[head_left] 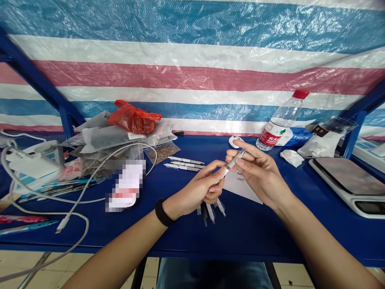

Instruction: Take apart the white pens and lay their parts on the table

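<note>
A white and grey pen (232, 162) is held above the blue table, its metal tip pointing up and to the right. My left hand (200, 186) is closed round the white barrel. The thumb and fingers of my right hand (261, 170) pinch the grey grip near the tip. Several white pens (186, 163) lie side by side on the table beyond my left hand. More pen parts or pens (210, 212) lie below my hands, partly hidden by them. A sheet of white paper (242, 186) is under my right hand.
To the right are a digital scale (345, 172), crumpled tissue (292, 157), and a water bottle (279, 122). On the left, a white cable (87, 192) loops around a phone (128, 186) and colored pens (30, 224). Behind lie plastic bags (105, 138) and a red bag (132, 116).
</note>
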A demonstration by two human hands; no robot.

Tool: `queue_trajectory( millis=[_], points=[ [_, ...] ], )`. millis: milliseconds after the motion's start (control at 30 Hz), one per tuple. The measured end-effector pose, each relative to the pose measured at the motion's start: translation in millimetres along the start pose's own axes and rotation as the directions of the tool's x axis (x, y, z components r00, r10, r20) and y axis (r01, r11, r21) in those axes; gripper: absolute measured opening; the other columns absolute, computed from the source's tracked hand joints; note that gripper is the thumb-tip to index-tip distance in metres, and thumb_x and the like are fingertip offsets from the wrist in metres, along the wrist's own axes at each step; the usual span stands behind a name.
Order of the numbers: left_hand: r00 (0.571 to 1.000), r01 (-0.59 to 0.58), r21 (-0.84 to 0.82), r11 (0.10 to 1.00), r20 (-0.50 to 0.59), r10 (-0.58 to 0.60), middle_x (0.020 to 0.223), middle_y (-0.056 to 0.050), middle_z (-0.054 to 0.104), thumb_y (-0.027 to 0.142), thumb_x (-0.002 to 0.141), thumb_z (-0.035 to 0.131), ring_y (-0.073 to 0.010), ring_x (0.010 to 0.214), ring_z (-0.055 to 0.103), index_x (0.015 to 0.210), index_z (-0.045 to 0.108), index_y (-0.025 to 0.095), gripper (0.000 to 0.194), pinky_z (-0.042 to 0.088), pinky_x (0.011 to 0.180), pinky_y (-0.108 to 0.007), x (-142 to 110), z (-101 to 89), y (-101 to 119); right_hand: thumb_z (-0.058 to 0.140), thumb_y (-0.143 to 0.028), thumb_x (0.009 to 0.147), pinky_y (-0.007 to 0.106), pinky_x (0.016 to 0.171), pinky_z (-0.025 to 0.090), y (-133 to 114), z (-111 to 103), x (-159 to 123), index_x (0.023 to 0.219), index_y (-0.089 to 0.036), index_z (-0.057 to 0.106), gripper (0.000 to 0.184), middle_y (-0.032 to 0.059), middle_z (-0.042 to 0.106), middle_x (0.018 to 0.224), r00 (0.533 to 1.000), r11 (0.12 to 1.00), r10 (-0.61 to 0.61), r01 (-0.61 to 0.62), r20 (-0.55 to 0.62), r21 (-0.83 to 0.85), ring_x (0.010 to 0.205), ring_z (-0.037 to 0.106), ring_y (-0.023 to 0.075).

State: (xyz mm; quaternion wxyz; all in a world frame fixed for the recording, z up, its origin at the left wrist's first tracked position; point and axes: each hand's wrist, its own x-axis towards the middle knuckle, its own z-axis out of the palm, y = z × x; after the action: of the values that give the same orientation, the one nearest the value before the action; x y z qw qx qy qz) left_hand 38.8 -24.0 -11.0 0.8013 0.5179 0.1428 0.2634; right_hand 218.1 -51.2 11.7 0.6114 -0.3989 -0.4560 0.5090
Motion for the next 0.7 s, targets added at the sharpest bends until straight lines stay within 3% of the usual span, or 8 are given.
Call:
queue_trajectory(
  millis=[100,200,267,367,533,700],
  points=[
    [1.0,0.004,0.024,1.0,-0.01,-0.004,0.061,0.01,0.026,0.041,0.105,0.05,-0.0056,0.045,0.012,0.103,0.049,0.022,0.019,0.018,0.042,-0.015,0,-1.8,-2,0.093,-0.039,0.066,0.039,0.087,0.058,2,-1,1,0.093,-0.029,0.08,0.031,0.0025,0.079,0.101,0.998,0.998,-0.029,0.025,-0.062,-0.063,0.097,0.073,0.0226],
    [1.0,0.011,0.052,0.999,-0.019,-0.01,0.062,0.01,0.025,0.044,0.105,0.05,-0.006,0.045,0.012,0.1,0.048,0.023,0.022,0.018,0.042,-0.015,0,-2.9,-3,0.094,-0.038,0.065,0.038,0.082,0.058,6,-4,3,0.081,-0.026,0.077,0.026,0.0011,0.076,0.085,0.991,0.992,-0.05,0.035,-0.121,-0.125,0.085,0.072,0.0204],
    [0.999,0.016,0.049,0.999,-0.028,-0.014,0.062,0.01,0.024,0.044,0.105,0.05,-0.0062,0.046,0.011,0.101,0.049,0.023,0.022,0.017,0.042,-0.015,0,-2.4,-3,0.094,-0.037,0.066,0.04,0.086,0.057,5,-6,4,0.09,-0.028,0.078,0.03,-0.0013,0.074,0.076,0.994,0.993,-0.054,0.043,-0.098,-0.109,0.085,0.073,0.0209],
    [0.999,0.02,0.038,0.999,-0.031,-0.019,0.062,0.01,0.025,0.043,0.104,0.051,-0.0063,0.046,0.012,0.105,0.05,0.023,0.021,0.017,0.042,-0.015,-1,-1.2,0,0.091,-0.035,0.071,0.045,0.094,0.057,3,-6,3,0.107,-0.031,0.077,0.039,0.0,0.079,0.087,0.997,0.994,-0.068,0.064,-0.043,-0.089,0.098,0.074,0.0235],
    [1.0,0.026,0.015,1.0,0.004,-0.026,0.062,0.01,0.026,0.042,0.105,0.051,-0.0066,0.046,0.012,0.105,0.049,0.023,0.019,0.017,0.042,-0.015,-1,-4.7,2,0.088,-0.032,0.076,0.046,0.095,0.059,3,-6,1,0.106,-0.034,0.079,0.032,0.0002,0.081,0.102,0.995,0.993,-0.096,0.095,-0.018,-0.071,0.101,0.075,0.0237],
    [0.998,0.057,-0.004,0.998,0.04,-0.057,0.061,0.01,0.026,0.043,0.106,0.049,-0.0064,0.045,0.013,0.104,0.049,0.023,0.02,0.018,0.042,-0.016,-2,-8.6,1,0.09,-0.032,0.074,0.043,0.104,0.057,0,-11,4,0.111,-0.038,0.079,0.039,-0.0029,0.081,0.106,0.991,0.992,-0.126,0.126,-0.04,-0.009,0.102,0.076,0.0205]
  ],
)
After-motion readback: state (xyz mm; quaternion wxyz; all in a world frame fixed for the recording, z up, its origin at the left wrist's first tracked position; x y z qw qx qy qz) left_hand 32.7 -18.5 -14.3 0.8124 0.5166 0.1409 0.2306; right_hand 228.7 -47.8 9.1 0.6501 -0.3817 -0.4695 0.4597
